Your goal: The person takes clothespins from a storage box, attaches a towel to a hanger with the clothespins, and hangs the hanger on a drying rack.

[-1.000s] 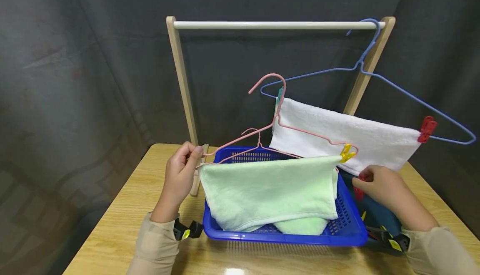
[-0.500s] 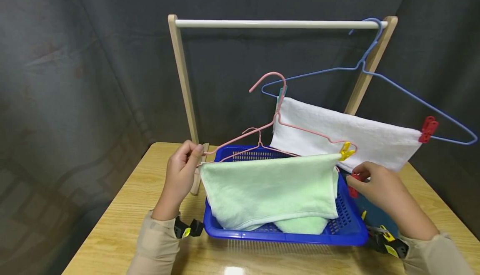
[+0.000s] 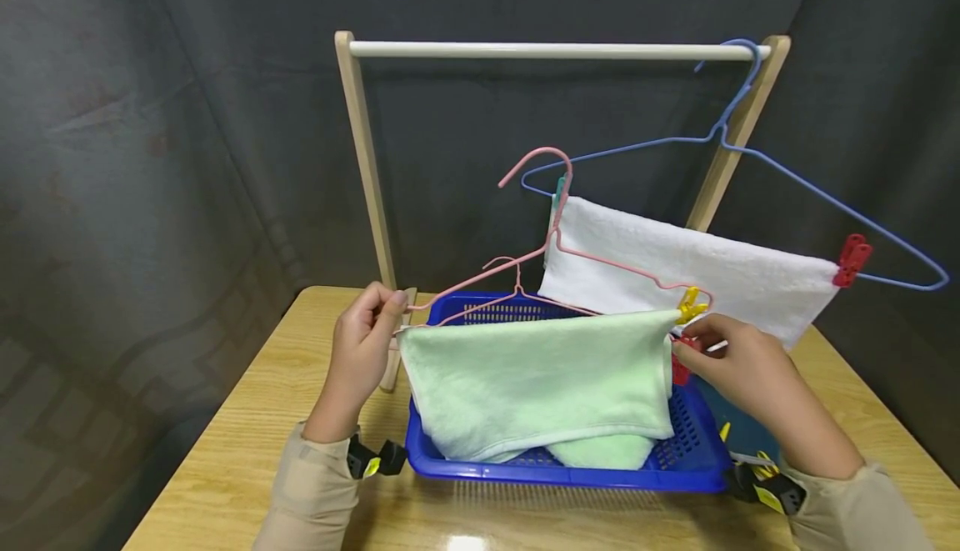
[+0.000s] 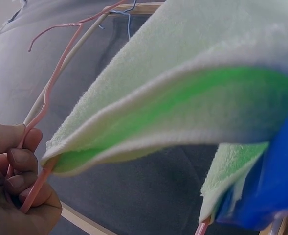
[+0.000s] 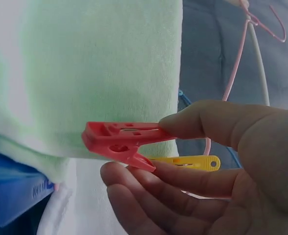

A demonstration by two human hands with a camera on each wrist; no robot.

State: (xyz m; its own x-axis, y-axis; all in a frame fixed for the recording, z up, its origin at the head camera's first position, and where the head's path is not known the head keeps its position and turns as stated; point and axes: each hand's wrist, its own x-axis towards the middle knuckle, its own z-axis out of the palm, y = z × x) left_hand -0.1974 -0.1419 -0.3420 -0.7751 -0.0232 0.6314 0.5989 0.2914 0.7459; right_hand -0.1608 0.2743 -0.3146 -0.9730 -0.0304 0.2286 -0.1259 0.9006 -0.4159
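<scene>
Red clothespin (image 3: 682, 364) just beside the right edge of the green towel (image 3: 536, 384), in the right hand (image 3: 733, 364).
From my remote seat I see the right hand pinching the red clothespin between thumb and fingers, its nose turned away from the palm; the left hand (image 3: 363, 336), well apart, grips the left end of the pink hanger (image 3: 556, 232). The towel's long top edge runs left to right between the hands, so its right end lies nearer the right hand. The yellow clothespin (image 3: 691, 307) sits just above the red one; whether red touches cloth, I cannot tell.
</scene>
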